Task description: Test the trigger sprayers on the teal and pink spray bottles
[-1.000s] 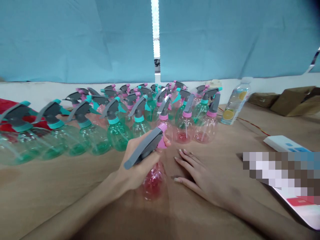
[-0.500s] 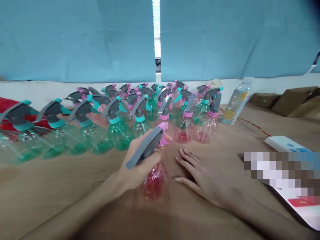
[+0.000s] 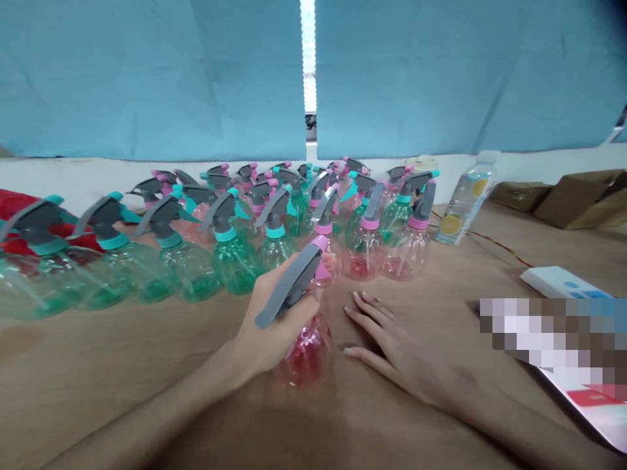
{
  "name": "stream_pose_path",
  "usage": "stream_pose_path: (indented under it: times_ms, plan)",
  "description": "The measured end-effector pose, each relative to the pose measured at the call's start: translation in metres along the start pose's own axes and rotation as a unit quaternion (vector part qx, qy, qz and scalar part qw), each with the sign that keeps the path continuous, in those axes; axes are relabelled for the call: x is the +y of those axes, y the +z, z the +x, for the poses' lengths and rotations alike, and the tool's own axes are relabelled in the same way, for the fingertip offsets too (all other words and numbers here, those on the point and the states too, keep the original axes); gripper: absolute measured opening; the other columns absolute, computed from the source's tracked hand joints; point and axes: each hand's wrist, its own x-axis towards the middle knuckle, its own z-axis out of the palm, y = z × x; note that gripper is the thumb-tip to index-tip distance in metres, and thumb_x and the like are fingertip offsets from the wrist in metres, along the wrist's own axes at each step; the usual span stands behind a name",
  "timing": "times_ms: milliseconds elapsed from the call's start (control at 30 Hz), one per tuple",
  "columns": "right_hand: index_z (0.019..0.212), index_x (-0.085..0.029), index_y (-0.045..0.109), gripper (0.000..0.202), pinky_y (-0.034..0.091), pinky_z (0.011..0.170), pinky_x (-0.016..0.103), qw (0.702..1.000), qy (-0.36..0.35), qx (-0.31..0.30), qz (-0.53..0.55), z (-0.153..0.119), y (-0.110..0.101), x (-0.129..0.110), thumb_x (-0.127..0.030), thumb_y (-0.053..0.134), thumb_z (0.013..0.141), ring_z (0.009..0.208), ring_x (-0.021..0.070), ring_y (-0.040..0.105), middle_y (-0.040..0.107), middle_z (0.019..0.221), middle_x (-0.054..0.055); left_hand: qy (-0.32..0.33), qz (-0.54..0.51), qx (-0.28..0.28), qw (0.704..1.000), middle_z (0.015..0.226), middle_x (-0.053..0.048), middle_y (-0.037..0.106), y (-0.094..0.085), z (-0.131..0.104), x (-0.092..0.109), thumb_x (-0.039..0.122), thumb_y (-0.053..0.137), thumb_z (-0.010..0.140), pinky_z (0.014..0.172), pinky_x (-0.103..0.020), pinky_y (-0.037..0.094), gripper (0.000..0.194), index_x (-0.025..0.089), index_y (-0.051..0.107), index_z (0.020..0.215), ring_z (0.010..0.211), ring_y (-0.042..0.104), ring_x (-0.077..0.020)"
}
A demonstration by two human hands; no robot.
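Observation:
My left hand [image 3: 272, 326] grips a pink spray bottle [image 3: 306, 349] around its neck, just under the grey trigger head [image 3: 291, 282] with a pink nozzle. The bottle stands on the brown table [image 3: 122, 365] in front of me. My right hand [image 3: 392, 343] lies flat on the table just right of the bottle, fingers spread, holding nothing. Behind stand several rows of green spray bottles [image 3: 234, 258] and pink spray bottles [image 3: 409, 251], all with grey triggers.
A clear water bottle [image 3: 463, 202] with a lemon label stands at the right of the rows. Brown cardboard pieces [image 3: 563, 196] lie at the back right. A white box [image 3: 558, 281] and papers lie at the right. Blue curtains hang behind. Red fabric [image 3: 19, 209] lies at the far left.
My left hand has shifted the pink bottle slightly right and forward, and the trigger head now stands a little more upright. My right hand has stayed flat on the table.

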Motion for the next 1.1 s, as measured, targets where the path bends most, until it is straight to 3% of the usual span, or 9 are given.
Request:
stream_pose_path:
  times_ms: [100, 467, 600, 1100]
  plan:
    - [0.139, -0.017, 0.042, 0.064, 0.029, 0.109, 0.051, 1.000, -0.001, 0.005, 0.002, -0.0001, -0.0004, -0.0003, -0.058, 0.043, 0.089, 0.137, 0.0287, 0.028, 0.033, 0.148, 0.012, 0.016, -0.017, -0.036, 0.999, 0.057, 0.006, 0.041, -0.0009, 0.0021, -0.0001, 0.019, 0.048, 0.071, 0.051, -0.027, 0.037, 0.009, 0.024, 0.043, 0.066, 0.052, 0.044, -0.0130]
    - [0.139, -0.019, 0.042, 0.064, 0.030, 0.109, 0.052, 1.000, 0.002, 0.006, 0.006, -0.0006, 0.0008, 0.0009, -0.058, 0.043, 0.089, 0.136, 0.0291, 0.028, 0.033, 0.148, 0.010, 0.043, -0.038, -0.041, 0.998, 0.057, 0.005, 0.042, -0.0003, 0.0031, -0.0004, 0.020, 0.050, 0.073, 0.048, -0.028, 0.033, 0.005, 0.025, 0.050, 0.072, 0.050, 0.040, -0.0142]
    - [0.139, -0.016, 0.042, 0.066, 0.029, 0.109, 0.050, 1.000, 0.002, -0.008, -0.009, 0.0000, -0.0014, -0.0005, -0.059, 0.040, 0.090, 0.137, 0.0282, 0.027, 0.032, 0.149, 0.011, 0.044, -0.045, -0.039, 0.997, 0.056, 0.005, 0.039, 0.0001, 0.0034, 0.0004, 0.021, 0.049, 0.072, 0.047, -0.028, 0.030, 0.008, 0.025, 0.045, 0.067, 0.050, 0.038, -0.0138]
    - [0.140, -0.019, 0.041, 0.063, 0.030, 0.108, 0.052, 1.000, 0.000, 0.003, 0.009, -0.0014, 0.0006, 0.0011, -0.057, 0.043, 0.089, 0.137, 0.0289, 0.028, 0.032, 0.149, 0.010, 0.044, -0.033, -0.031, 0.998, 0.059, 0.004, 0.045, -0.0002, 0.0020, -0.0027, 0.022, 0.052, 0.074, 0.049, -0.027, 0.038, 0.004, 0.025, 0.054, 0.073, 0.053, 0.044, -0.0141]
